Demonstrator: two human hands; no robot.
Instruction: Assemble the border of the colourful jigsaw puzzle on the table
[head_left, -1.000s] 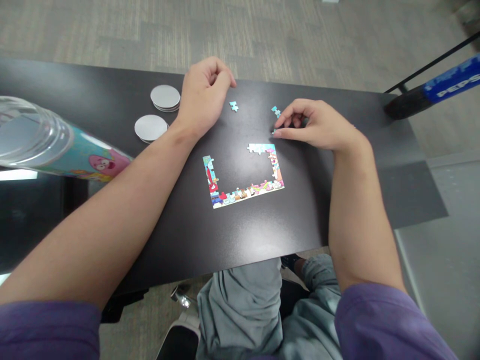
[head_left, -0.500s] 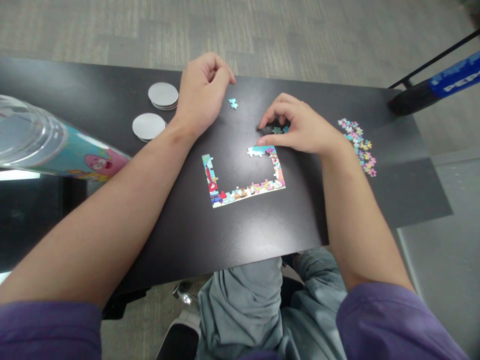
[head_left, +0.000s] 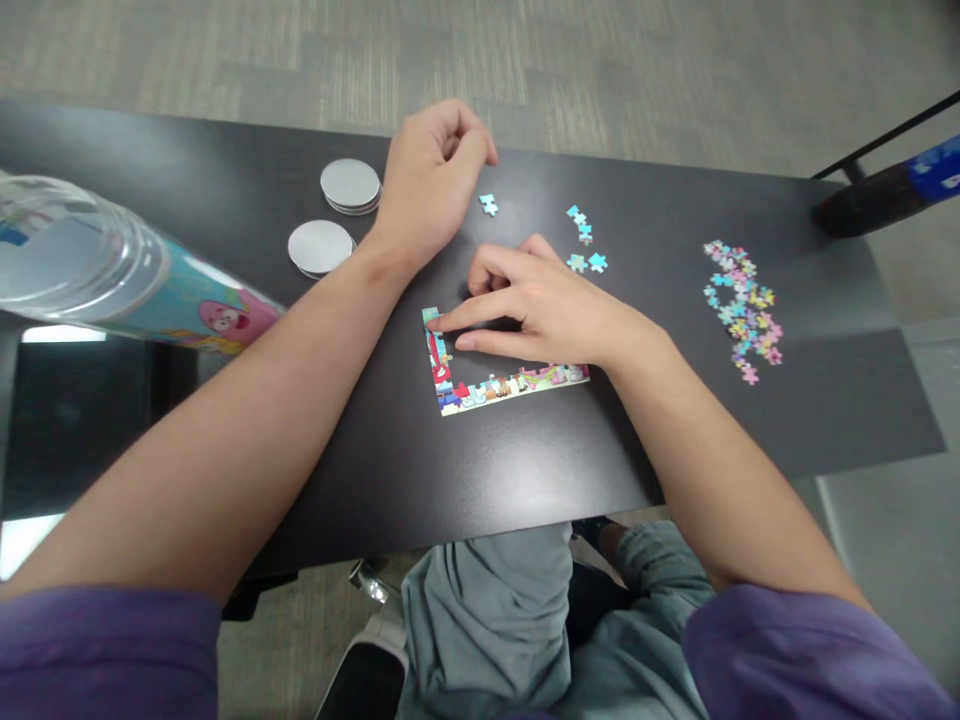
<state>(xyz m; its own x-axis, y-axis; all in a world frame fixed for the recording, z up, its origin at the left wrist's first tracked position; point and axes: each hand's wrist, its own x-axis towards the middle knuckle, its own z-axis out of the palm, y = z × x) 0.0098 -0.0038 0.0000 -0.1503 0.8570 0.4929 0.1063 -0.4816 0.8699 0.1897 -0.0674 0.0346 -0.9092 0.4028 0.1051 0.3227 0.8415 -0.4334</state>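
My right hand [head_left: 536,305] reaches over a partly joined jigsaw border [head_left: 487,390]. Its index fingertip touches the upper end of the border's left side. The fingers are apart with nothing held, and the hand hides the border's right side and top part. My left hand [head_left: 439,180] rests near the table's far edge, fingers loosely curled in, with nothing seen in it. Just right of it lies a single blue puzzle piece [head_left: 489,204]. Beyond my right hand are a short joined strip of blue pieces [head_left: 580,224] and two loose pieces [head_left: 587,262].
A pile of mixed puzzle pieces [head_left: 742,305] lies on the right of the black table [head_left: 510,470]. Two stacks of white discs [head_left: 350,185] sit by my left forearm. A clear-topped cylinder with a cartoon print [head_left: 172,290] stands at left. A dark and blue tube [head_left: 877,195] is at the far right.
My right hand has moved left from the border's top right to its left side, uncovering the blue pieces behind it. My left hand keeps its curled pose, and the view has shifted slightly.
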